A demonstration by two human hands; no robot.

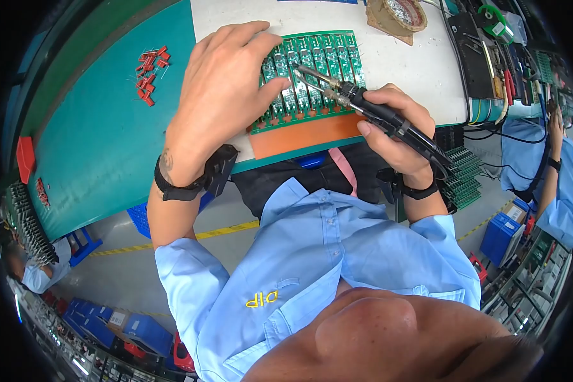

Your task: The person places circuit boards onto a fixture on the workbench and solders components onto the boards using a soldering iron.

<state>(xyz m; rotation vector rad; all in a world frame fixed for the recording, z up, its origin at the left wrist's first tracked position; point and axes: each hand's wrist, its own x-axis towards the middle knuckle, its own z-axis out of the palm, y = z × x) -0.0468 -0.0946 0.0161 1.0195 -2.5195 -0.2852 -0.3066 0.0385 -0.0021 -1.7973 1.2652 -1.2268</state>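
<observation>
A panel of green circuit boards (330, 60), made of several narrow strips, lies on the bench in front of me. Over its left edge rests my left hand (230, 79), with the thumb and fingers bent onto the panel; what lies under the palm is hidden. My right hand (398, 124) grips a black soldering iron (388, 118), its fingers wrapped round the handle. The iron's metal front end points up and left over the middle of the panel, near my left thumb. Whether the tip touches a board I cannot tell.
Orange strip (305, 135) along the panel's near edge. Red components (149, 73) lie on the green mat (102, 134) at left. A round metal-filled dish (398, 16) stands at the back; tools (500, 70) and cables are at right. Stacked boards (461, 175) sit below. Another person (557, 172) is at right.
</observation>
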